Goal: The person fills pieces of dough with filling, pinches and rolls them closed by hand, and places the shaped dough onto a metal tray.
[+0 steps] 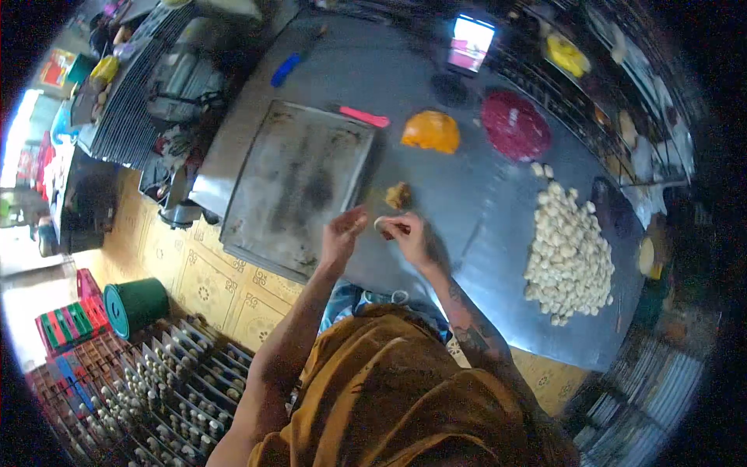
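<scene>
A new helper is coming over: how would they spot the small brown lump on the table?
On the grey metal table, look just right of the big flat tray. Directly beyond the right hand sits the small yellow-brown lump. Unlike the bright orange mound farther back, it is smaller and duller.

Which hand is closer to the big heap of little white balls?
Right. The right hand is left of the white heap, not touching it; the left hand is farther left, beside the metal tray.
</scene>
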A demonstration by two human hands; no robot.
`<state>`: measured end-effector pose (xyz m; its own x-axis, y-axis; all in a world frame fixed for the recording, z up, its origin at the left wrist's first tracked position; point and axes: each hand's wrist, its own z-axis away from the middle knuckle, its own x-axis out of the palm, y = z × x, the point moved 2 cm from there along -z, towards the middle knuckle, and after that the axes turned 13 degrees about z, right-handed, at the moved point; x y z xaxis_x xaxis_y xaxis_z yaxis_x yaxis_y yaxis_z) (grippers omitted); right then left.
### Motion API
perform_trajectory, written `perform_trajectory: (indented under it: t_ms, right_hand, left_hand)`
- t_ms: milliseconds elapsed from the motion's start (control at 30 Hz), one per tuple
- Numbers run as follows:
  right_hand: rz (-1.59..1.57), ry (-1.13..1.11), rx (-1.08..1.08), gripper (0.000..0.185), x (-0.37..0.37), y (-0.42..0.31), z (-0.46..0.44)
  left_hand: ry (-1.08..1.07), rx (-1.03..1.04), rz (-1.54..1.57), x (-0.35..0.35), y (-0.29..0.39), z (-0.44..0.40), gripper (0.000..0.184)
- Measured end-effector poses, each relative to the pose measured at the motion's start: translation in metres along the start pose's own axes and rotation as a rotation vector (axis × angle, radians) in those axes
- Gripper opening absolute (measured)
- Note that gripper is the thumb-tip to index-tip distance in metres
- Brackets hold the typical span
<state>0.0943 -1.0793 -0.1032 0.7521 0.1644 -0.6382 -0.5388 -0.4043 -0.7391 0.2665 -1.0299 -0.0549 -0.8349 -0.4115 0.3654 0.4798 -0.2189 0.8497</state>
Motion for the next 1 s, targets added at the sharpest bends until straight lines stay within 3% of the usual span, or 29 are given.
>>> perform_trajectory:
  t_ms: [67, 267, 333, 367, 400, 433, 467, 500, 567, 667, 700, 800, 833, 867, 900, 933, 967, 1000]
  right_hand:
    - [-0.387, -0.087, 0.342, 0.017, 0.044, 0.000, -0.019]
    - [-0.470, -0.257, 0.389, 0.018, 0.118, -0.056, -0.113]
    - [-0.448, -0.290, 0.374, 0.024, 0.141, -0.056, -0.131]
    - [-0.495, -0.176, 0.351, 0.028, 0.146, -0.065, -0.138]
    - [-0.613, -0.217, 0.456, 0.032, 0.123, -0.089, -0.148]
    - [-0.727, -0.246, 0.569, 0.036, 0.099, -0.116, -0.160]
    - [-0.719, -0.240, 0.577, 0.036, 0.091, -0.109, -0.155]
    - [-0.655, -0.317, 0.583, 0.035, 0.084, -0.102, -0.151]
    - [-0.473, -0.378, 0.537, 0.030, 0.071, -0.089, -0.147]
    - [-0.306, -0.342, 0.582, 0.028, 0.069, -0.058, -0.142]
    - [-0.269, -0.202, 0.373, 0.028, 0.079, -0.030, -0.129]
    - [-0.122, 0.012, 0.287, 0.036, 0.080, -0.037, -0.109]
    - [-0.078, -0.118, 0.408, 0.047, 0.069, -0.058, -0.104]
    - [0.064, -0.098, 0.406, 0.054, 0.082, -0.054, -0.079]
    - [0.206, -0.078, 0.408, 0.063, 0.096, -0.049, -0.052]
    - [0.208, -0.052, 0.429, 0.069, 0.104, -0.060, -0.032]
    - [0.060, 0.095, 0.395, 0.075, 0.130, -0.054, -0.012]
    - [0.197, -0.037, 0.389, 0.089, 0.122, -0.062, -0.007]
  left_hand:
    - [-0.072, -0.127, 0.189, -0.017, 0.019, -0.005, 0.037]
    - [0.149, -0.029, 0.004, -0.106, 0.045, -0.078, 0.032]
    - [0.089, 0.061, -0.265, -0.134, 0.068, -0.117, 0.028]
    - [0.152, 0.130, -0.543, -0.148, 0.084, -0.141, 0.026]
    - [0.213, 0.200, -0.821, -0.159, 0.101, -0.166, 0.025]
    - [0.197, 0.382, -0.874, -0.162, 0.125, -0.187, 0.025]
    - [0.178, 0.567, -0.919, -0.165, 0.143, -0.205, 0.025]
    - [0.169, 0.564, -0.911, -0.176, 0.144, -0.222, 0.025]
    - [-0.161, 0.746, -1.042, -0.190, 0.135, -0.249, 0.033]
    - [-0.261, 0.862, -1.124, -0.196, 0.114, -0.246, 0.042]
    - [-0.293, 0.794, -1.163, -0.189, 0.119, -0.237, 0.049]
    - [-0.256, 0.830, -1.372, -0.196, 0.109, -0.235, 0.048]
    - [-0.220, 0.735, -1.443, -0.188, 0.114, -0.238, 0.045]
    - [-0.191, 0.644, -1.511, -0.179, 0.122, -0.238, 0.043]
    - [-0.050, 0.446, -1.062, -0.176, 0.139, -0.233, 0.042]
    - [0.060, 0.454, -0.872, -0.181, 0.146, -0.236, 0.042]
    - [0.162, 0.483, -0.672, -0.187, 0.155, -0.238, 0.042]
    - [0.257, 0.730, -0.710, -0.200, 0.152, -0.244, 0.042]
